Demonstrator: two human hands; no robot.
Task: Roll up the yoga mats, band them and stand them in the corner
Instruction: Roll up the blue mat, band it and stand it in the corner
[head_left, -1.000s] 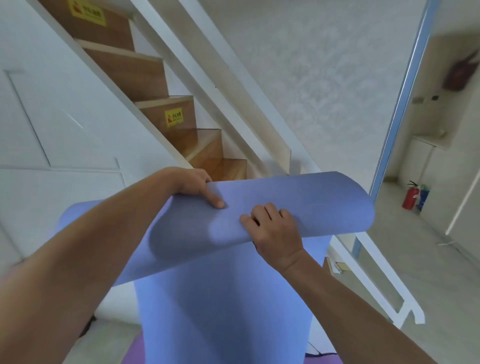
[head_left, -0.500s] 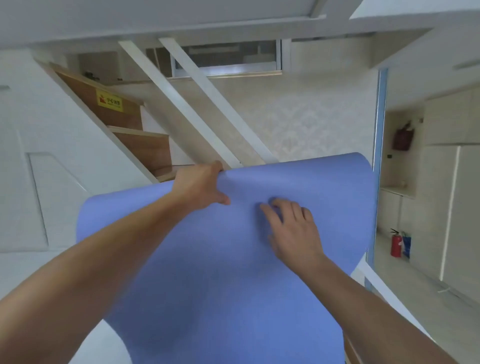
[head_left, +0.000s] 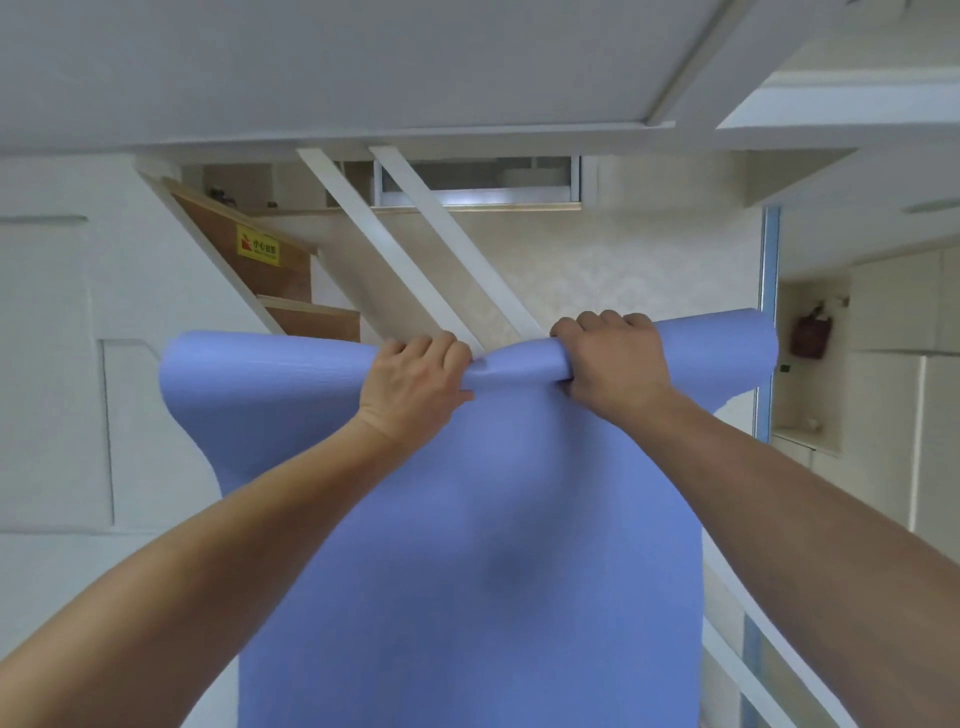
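Note:
A blue yoga mat (head_left: 467, 545) hangs in front of me, held up at arm's length, its top edge curled over into a loose roll. My left hand (head_left: 415, 384) grips that curled top edge left of centre. Close beside it, my right hand (head_left: 613, 364) is closed over the same edge, and the mat pinches between the two hands. The lower part of the mat runs out of the bottom of the view.
Behind the mat rises a wooden staircase (head_left: 291, 291) with white slanted rails (head_left: 426, 270) and a yellow warning sticker (head_left: 258, 246). A blue-framed glass partition (head_left: 768, 322) stands at the right, with a dark bag (head_left: 810, 332) hanging beyond it. A white ceiling slab (head_left: 363, 78) is overhead.
My head has tilted upward, bringing the ceiling into view. Both hands have moved closer together and closed over the mat's top edge, curling it tighter; the right hand lay flat before.

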